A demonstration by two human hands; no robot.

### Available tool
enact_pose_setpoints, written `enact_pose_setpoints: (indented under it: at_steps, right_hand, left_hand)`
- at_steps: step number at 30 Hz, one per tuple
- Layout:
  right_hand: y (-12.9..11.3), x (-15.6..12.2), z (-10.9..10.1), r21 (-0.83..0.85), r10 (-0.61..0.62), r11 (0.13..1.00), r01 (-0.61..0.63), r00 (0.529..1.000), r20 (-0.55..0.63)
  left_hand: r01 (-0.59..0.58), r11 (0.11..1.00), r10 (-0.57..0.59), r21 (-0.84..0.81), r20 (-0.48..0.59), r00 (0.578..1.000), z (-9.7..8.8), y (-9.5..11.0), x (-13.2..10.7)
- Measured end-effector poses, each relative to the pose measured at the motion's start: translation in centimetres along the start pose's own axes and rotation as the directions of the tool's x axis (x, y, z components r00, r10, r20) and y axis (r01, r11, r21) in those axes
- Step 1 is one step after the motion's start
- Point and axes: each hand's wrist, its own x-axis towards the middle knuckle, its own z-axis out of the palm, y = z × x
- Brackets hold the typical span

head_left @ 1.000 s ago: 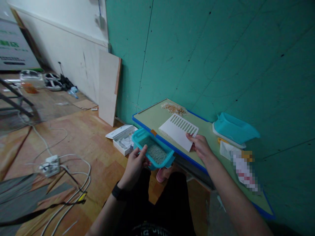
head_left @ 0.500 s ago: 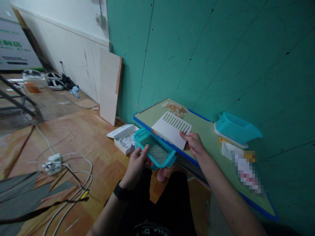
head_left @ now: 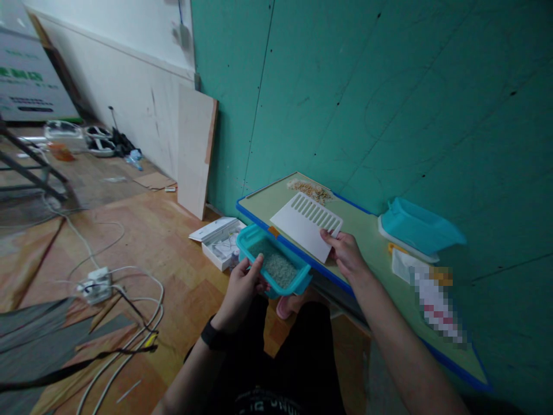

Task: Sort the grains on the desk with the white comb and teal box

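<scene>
My left hand (head_left: 246, 282) grips the near rim of a teal plastic tub (head_left: 247, 237), thumb over the edge. Greyish granules cover the tub's bottom, and it is held just under the table's blue edge. A flat white board with a row of slots (head_left: 302, 230) is pinched in my right hand (head_left: 345, 251), thumb on top by its right end. That slotted board is over the front part of the table top (head_left: 367, 288). Behind it, towards the wall, lies a scattered pile of tan and pale grains (head_left: 310, 190).
A second teal tub (head_left: 421, 227) rests on a white lid at the table's right, near a white and red package (head_left: 438, 305), partly blurred. An open white box (head_left: 220, 245) sits on the floor, left of the held tub. Cables and a power strip (head_left: 95, 285) lie further left.
The granules along the table's front edge beside the slotted board are gone from there. My right hand has drawn the board slightly back from that edge. The tub stays nearly in place.
</scene>
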Motion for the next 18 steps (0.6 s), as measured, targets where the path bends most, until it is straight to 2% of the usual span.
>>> enact_pose_setpoints:
  at_steps: [5, 8, 13, 15, 18]
  right_hand:
    - [0.4, 0.3, -1.0, -0.039, 0.032, 0.999, -0.032, 0.999, 0.005]
    - [0.0, 0.7, -2.6, 0.000, -0.010, 1.000, 0.010, 1.000, 0.002]
    - [-1.1, 2.7, -6.7, 0.036, -0.057, 0.997, 0.064, 0.982, -0.181]
    - [-1.3, 3.7, -7.8, 0.007, -0.016, 1.000, 0.019, 0.968, -0.250]
    - [-1.4, 5.1, -8.0, -0.035, 0.059, 0.997, -0.073, 0.951, -0.304]
  left_hand:
    - [0.006, 1.000, -0.006, 0.002, 0.002, 1.000, -0.1, 0.0, 0.0]
    - [0.010, 1.000, -0.010, -0.004, 0.009, 1.000, -0.2, -0.1, 0.1]
    - [-0.035, 0.999, 0.035, -0.002, 0.011, 0.999, -0.4, -0.4, 0.5]
    - [-0.044, 0.999, 0.045, 0.014, -0.014, 0.999, -0.4, -0.5, 0.6]
    - [-0.040, 0.999, 0.041, 0.032, -0.029, 0.999, -0.4, -0.6, 0.7]
